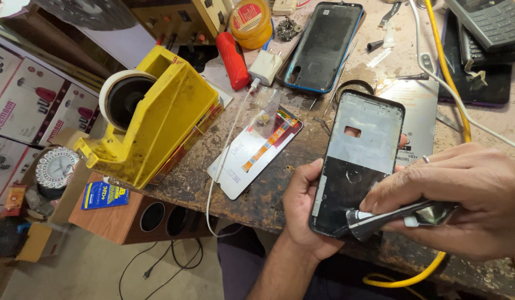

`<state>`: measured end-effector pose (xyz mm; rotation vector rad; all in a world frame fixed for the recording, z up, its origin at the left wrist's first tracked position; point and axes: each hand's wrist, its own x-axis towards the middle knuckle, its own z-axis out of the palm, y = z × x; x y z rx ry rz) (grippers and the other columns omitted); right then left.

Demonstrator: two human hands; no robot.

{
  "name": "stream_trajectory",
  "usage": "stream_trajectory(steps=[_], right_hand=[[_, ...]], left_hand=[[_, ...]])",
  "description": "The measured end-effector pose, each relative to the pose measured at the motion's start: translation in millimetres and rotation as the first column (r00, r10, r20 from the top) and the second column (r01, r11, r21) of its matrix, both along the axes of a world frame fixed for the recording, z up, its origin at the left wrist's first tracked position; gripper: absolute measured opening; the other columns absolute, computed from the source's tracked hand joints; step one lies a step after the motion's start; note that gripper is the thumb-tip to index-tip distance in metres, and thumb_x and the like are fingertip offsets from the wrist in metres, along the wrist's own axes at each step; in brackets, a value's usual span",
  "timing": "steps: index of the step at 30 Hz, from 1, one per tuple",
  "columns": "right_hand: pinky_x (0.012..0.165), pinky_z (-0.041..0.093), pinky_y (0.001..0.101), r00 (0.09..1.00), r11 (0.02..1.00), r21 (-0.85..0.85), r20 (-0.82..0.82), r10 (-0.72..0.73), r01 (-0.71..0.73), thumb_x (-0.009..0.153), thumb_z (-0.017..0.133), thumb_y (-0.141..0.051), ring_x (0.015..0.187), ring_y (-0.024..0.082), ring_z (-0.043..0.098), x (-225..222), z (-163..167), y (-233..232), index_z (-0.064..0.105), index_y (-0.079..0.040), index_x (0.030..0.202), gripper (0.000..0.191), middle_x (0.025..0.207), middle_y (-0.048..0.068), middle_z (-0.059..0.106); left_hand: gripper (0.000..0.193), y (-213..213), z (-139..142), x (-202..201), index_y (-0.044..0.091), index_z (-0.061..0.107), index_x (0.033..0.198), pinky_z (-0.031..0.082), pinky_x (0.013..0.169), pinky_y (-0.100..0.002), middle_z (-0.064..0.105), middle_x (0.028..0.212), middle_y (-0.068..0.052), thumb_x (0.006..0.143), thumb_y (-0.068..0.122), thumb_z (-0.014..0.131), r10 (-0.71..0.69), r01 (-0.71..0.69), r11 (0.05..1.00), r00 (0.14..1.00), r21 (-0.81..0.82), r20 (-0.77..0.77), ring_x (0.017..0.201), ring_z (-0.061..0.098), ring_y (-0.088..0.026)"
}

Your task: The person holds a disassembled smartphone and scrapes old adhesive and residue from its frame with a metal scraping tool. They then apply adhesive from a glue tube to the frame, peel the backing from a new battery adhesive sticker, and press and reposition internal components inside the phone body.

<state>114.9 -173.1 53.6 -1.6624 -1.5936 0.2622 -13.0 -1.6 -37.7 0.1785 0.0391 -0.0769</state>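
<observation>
Now the left hand [304, 214] grips a phone frame [357, 161] just right of the yellow tape dispenser [152, 119] over the counter [268, 194], while the right hand [463, 200] pinches a squeezed glue tube [396, 216] against its lower end.

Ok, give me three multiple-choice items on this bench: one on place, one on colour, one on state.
1. Where does the tape dispenser stand?
A. left of the phone frame
B. right of it
C. on the floor

2. What colour is the thick cable across the bench?
A. red
B. yellow
C. blue

3. How is the phone frame held?
A. flat on the bench
B. in the left hand, off the bench
C. clamped in a vise

Answers:
1 A, it stands on the bench's left part.
2 B, it runs yellow past the right hand.
3 B, the left hand grips its lower edge while the right hand peels a dark strip.
</observation>
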Motion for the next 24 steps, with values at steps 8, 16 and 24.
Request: stream_trajectory(steps=[8,16,24], right_hand=[[0.067,0.063,0.022,1.0,1.0,0.018,-0.002,-0.015,0.015,0.075,0.088,-0.021,0.084,0.01,0.078,-0.2,-3.3,0.3,0.077,-0.015,0.105,0.032,0.095,-0.005,0.083],[0.065,0.062,0.0217,1.0,1.0,0.006,0.0,-0.023,0.023,0.075,0.087,-0.02,0.082,0.009,0.078,-1.0,-3.2,-0.2,0.078,-0.017,0.104,0.031,0.094,-0.006,0.084],[0.067,0.063,0.0219,0.999,0.999,0.0,-0.008,-0.034,0.034,0.074,0.088,-0.02,0.084,0.009,0.079,-1.7,-4.3,0.6,0.078,-0.016,0.106,0.034,0.093,-0.007,0.084]], left_hand=[[0.059,0.5,-2.8,1.1,-0.007,0.06,0.138,0.053,0.109,-0.04,0.069,0.13,-0.02,0.114,0.041,0.038,0.006,-0.006,1.0,1.0,-0.027,0.0,0.118,0.069,-0.028],[0.057,-0.8,-2.1,1.1,-0.005,0.062,0.135,0.053,0.108,-0.039,0.071,0.128,-0.018,0.112,0.041,0.04,0.022,-0.022,1.0,0.999,-0.006,-0.031,0.116,0.069,-0.027],[0.052,-1.5,-5.8,1.3,-0.003,0.066,0.128,0.054,0.105,-0.037,0.073,0.121,-0.014,0.112,0.04,0.042,0.058,-0.058,0.998,0.997,0.011,-0.046,0.111,0.07,-0.024]])
